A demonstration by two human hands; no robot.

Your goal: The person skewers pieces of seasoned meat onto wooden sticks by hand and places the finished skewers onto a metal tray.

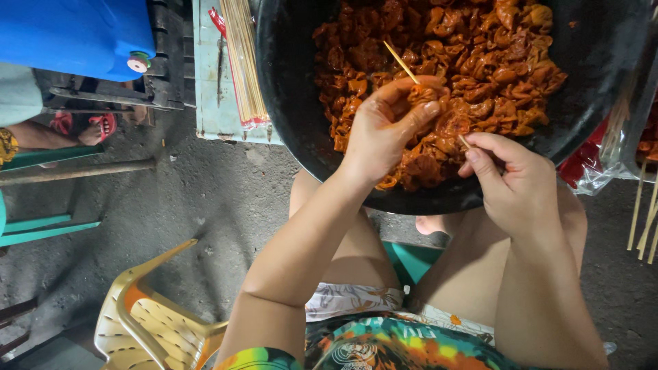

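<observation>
A big black pan (288,103) full of orange-red marinated meat pieces (493,62) rests above my knees. My left hand (384,130) pinches a meat piece onto a thin bamboo skewer (401,62), whose tip sticks out up and to the left. My right hand (510,181) grips the skewer's lower end at the pan's near rim. Threaded meat hangs between the two hands.
A bundle of bamboo skewers (245,62) in a clear bag lies on a pale green bench (205,89) left of the pan. More sticks (644,212) are at right. A yellow plastic chair (147,322) stands lower left, a blue container (75,34) upper left, another person's sandalled foot (89,127) nearby.
</observation>
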